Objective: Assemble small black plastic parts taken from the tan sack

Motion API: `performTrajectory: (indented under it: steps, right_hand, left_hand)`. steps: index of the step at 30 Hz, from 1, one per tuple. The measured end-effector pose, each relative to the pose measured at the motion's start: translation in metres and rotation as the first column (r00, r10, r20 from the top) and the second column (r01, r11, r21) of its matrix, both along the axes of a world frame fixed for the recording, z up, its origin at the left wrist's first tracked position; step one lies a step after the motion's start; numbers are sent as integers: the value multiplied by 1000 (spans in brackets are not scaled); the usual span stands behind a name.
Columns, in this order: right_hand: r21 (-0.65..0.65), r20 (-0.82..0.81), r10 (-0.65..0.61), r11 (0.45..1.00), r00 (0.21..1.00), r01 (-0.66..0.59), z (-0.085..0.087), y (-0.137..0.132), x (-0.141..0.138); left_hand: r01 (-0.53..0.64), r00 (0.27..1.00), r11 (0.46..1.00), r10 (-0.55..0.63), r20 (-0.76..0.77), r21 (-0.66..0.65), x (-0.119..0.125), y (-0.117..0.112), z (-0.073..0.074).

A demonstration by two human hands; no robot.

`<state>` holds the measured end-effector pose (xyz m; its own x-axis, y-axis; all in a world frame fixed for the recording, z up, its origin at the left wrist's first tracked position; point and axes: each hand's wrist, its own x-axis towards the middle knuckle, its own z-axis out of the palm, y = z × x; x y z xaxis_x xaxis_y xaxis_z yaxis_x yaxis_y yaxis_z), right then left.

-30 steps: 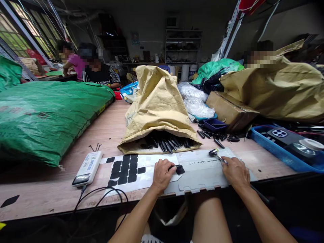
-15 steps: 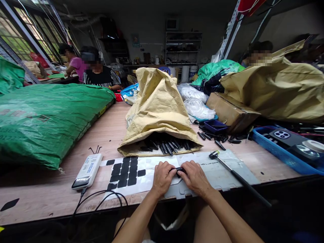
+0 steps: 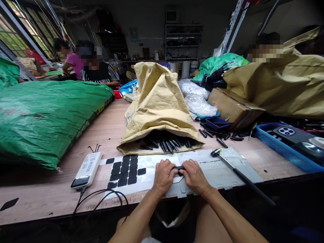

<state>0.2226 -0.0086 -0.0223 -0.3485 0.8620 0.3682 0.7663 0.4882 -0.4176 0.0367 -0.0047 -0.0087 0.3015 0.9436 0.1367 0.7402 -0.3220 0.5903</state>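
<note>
Between my two hands is a slim black tube [image 3: 178,167], held nearly level over the work surface. My left hand [image 3: 163,174] pinches its left end, and my right hand [image 3: 194,176] grips the right end with the thumb underneath. A small dark patch shows just below the tube by the right thumb; what it is I cannot make out. Left of my hands lies a white sheet [image 3: 149,184] bearing rows of black rounded-square stickers [image 3: 123,175]. Similar black tubes [image 3: 168,145] spill from the mouth of a tan paper sack [image 3: 158,101] straight ahead.
A hammer [image 3: 234,170] lies on a grey board [image 3: 210,173] at right. A white power bank [image 3: 86,170] with cables is at left, beside a green sack [image 3: 50,118]. A blue basket [image 3: 291,152], a cardboard box [image 3: 235,106] and co-workers [image 3: 100,72] are farther off.
The tube shows more fully between my fingers and sits more level. Both hands stay at nearly the same place. The whole view has shifted slightly.
</note>
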Motion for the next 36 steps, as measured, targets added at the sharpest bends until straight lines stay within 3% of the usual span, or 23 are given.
performTrajectory:
  steps: [6,36]
  right_hand:
    - [-26,-115,-8,1000,993,5,2,0,0]
    - [-49,-162,-32,999,986,24,7,0,-1]
  left_hand:
    - [-20,1000,1000,19,14,15,1,0,-2]
    - [-36,998,999,34,50,36,2,-3,2]
